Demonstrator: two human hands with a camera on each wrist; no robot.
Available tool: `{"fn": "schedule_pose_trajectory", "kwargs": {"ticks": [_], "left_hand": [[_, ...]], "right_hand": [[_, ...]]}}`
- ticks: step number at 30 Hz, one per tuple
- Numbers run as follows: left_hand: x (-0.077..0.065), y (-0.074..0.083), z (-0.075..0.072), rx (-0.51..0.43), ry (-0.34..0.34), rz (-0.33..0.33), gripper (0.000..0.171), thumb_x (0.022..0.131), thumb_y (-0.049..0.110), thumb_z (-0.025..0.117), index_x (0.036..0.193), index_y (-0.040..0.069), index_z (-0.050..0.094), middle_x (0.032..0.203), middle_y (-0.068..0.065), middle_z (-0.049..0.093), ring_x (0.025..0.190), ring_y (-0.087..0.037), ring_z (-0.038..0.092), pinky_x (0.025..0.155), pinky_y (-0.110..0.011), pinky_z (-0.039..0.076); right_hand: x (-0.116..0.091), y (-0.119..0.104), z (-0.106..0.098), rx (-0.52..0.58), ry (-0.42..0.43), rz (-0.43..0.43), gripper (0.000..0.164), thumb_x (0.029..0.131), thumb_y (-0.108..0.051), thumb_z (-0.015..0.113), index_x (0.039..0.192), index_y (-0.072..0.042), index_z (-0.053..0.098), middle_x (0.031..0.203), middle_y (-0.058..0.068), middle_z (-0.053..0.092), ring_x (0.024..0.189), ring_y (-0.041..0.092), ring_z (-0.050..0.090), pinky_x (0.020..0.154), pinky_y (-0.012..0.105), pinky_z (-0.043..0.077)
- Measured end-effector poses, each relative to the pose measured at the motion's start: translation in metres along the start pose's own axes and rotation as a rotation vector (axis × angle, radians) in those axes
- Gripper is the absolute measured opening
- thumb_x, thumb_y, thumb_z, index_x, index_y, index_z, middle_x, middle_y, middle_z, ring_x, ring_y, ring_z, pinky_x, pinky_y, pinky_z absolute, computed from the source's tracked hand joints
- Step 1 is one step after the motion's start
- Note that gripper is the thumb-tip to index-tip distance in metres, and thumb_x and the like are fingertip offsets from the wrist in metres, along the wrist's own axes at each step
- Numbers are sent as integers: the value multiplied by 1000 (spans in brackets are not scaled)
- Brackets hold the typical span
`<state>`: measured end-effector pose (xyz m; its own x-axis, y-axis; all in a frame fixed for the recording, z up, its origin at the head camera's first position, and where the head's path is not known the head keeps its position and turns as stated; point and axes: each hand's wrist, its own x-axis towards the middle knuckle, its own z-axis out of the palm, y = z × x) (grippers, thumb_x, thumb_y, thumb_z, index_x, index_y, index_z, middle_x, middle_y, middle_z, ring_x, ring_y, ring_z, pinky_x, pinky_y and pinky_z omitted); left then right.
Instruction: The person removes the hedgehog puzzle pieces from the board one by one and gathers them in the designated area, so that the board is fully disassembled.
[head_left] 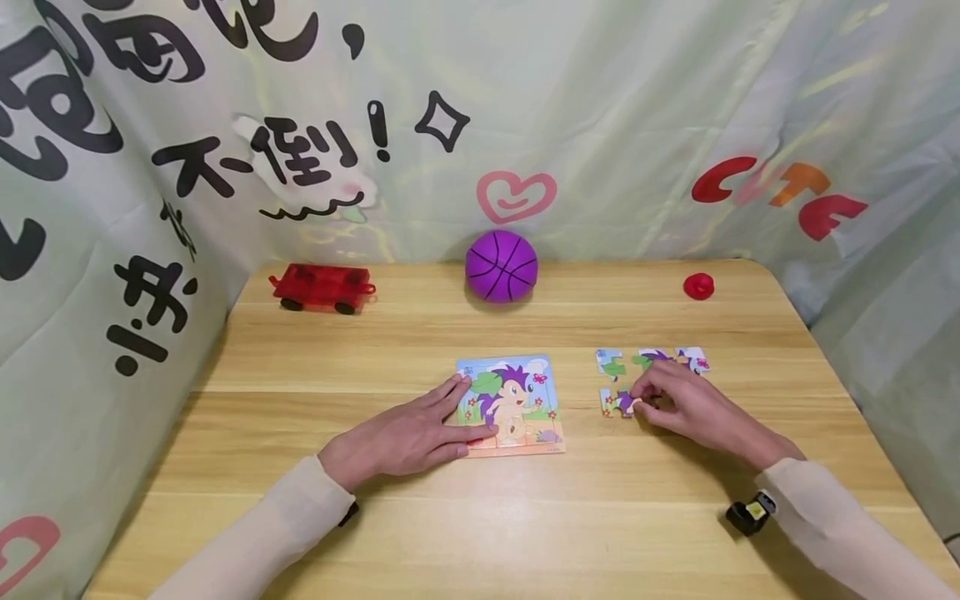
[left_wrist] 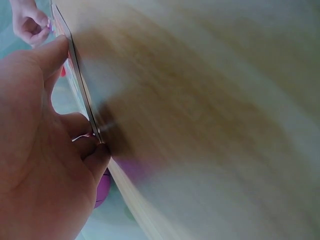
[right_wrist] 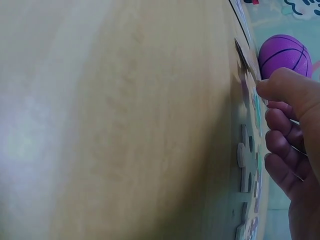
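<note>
My left hand lies with spread fingers on the left part of a square hedgehog jigsaw board, covering some of its picture. In the left wrist view, the thumb and fingertips of this hand touch the board's edge. To the right of the board, my right hand pinches a jigsaw piece between thumb and index finger. From the right wrist view, the piece looks tilted off the table. More loose pieces lie just beyond the right hand, partly hidden by it.
At the back of the wooden table stand a red toy wagon, a purple ball with basketball lines, and a small red round object. A printed curtain hangs behind and along the sides.
</note>
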<state>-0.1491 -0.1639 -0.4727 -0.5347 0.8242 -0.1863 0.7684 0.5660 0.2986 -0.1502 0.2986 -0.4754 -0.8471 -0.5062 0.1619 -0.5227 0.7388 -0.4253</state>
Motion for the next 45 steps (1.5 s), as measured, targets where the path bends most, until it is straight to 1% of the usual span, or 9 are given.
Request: {"fn": "schedule_pose_trajectory", "kwargs": {"ticks": [5,14,19,25,30,34,40,45], "left_hand": [[0,0,-2,-2,-4,-3,49,118,43,45,167,44,41,182,-24,7,171,-42,6,134,-54,29],[0,0,-3,-11,-6,-7,49,118,43,45,167,44,41,182,-24,6,171,-42,5,135,-54,28],[-1,-1,-3,-9,2,2,49,118,42,45,167,43,42,182,-26,6,170,-43,6,135,-55,28],[-1,-1,-2,-18,-3,-2,49,118,43,45,167,44,41,182,-24,6,171,-42,6,134,-54,29],[0,0,-3,-18,2,4,49,118,42,46,167,43,41,182,-25,7,171,-42,7,134,-54,30],[0,0,-2,-11,9,12,49,118,42,46,167,43,42,182,-26,8,170,-43,7,134,-54,29],[0,-1,-2,-8,6,8,49,118,42,46,167,44,41,182,-25,7,171,-42,7,134,-54,29],[0,0,-2,-9,1,4,49,118,43,46,167,45,41,182,-24,7,171,-42,6,135,-54,29]], "right_hand": [[0,-2,1,-35,-28,34,19,93,-9,86,101,-21,74,97,-15,66,93,6,60,83,30,58],[0,-1,2,-93,-24,59,18,92,-11,87,103,-21,76,97,-13,67,92,7,58,84,35,55],[1,-1,3,-116,-25,73,15,92,-15,87,101,-21,78,96,-12,67,91,8,57,84,39,53],[4,-1,3,-137,-13,56,11,92,-15,87,97,-21,78,93,-11,65,88,9,55,82,38,49],[3,0,1,-150,-6,50,12,91,-14,87,97,-21,78,92,-11,65,88,9,56,82,39,50],[2,1,0,-160,0,43,12,91,-14,87,96,-21,78,92,-12,65,88,8,55,80,36,51],[0,2,-1,-157,-8,46,12,91,-14,87,96,-21,78,92,-12,63,88,7,54,78,34,51],[-1,3,1,-155,-2,39,13,91,-14,87,96,-21,78,92,-12,64,88,6,54,79,35,51]]}}
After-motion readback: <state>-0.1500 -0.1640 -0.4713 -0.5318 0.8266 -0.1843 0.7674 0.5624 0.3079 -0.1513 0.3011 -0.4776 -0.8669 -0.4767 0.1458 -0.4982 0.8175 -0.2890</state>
